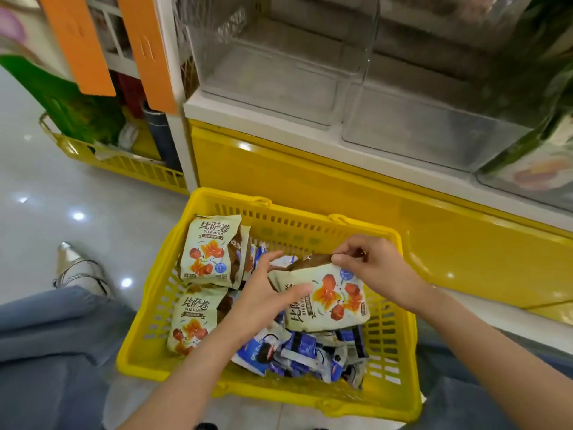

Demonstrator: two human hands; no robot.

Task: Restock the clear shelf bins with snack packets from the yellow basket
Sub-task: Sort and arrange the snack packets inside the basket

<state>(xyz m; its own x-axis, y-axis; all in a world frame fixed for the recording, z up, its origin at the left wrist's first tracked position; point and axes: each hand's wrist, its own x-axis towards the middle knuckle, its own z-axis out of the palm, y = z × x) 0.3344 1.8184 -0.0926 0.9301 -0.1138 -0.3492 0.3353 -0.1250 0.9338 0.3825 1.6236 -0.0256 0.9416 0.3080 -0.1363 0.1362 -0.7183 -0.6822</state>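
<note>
Now, packet (328, 296): being pinched by right hand (375, 265), gripped by left hand (263, 293).
Bins (273, 88): being found empty.
Basket (155, 321): mostly full.

1. A glossy pale floor (46, 197) lies at the left, with small bright spots of lamp light mirrored in it.
2. A white shelf (235, 119) runs across the upper half, with a white post (183, 150) at its left end.
3. Below it is a shiny yellow panel (310, 187).
4. Two orange tags (77, 45) hang at the upper left.
</note>
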